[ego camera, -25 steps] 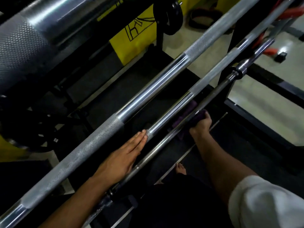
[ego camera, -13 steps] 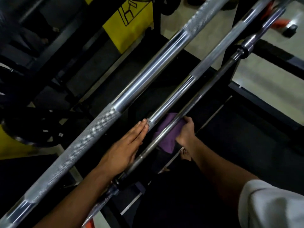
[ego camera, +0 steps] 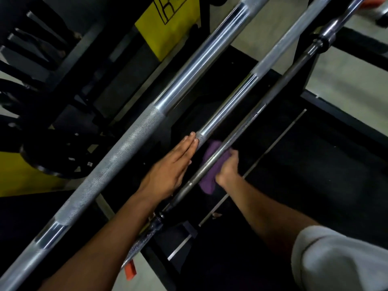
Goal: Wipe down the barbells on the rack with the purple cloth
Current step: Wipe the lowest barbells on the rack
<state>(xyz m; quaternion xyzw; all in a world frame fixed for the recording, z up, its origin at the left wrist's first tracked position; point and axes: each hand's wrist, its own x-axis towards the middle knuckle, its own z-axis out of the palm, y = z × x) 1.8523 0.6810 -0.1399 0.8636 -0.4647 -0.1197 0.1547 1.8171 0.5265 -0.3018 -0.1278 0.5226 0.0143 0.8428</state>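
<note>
Your right hand [ego camera: 227, 168] grips the crumpled purple cloth [ego camera: 210, 164] around the thin dark steel barbell [ego camera: 241, 131], lower along the bar than a second ago. Your left hand [ego camera: 171, 166] still lies flat, fingers straight, on the chrome middle barbell [ego camera: 228, 101]. The bar and your hand hide much of the cloth.

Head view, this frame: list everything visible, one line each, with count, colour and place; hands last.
barbells: three, silver to dark steel, running diagonally across the frame
purple cloth: one, purple, wrapped under the darkest bar
weight plate: one, black, left of the bars
yellow panel: one, yellow, top centre
floor: pale, right side
sleeve: one, white, bottom right
left hand: flat, fingers straight, resting on the middle bar
right hand: grips the cloth around the darkest bar
</note>
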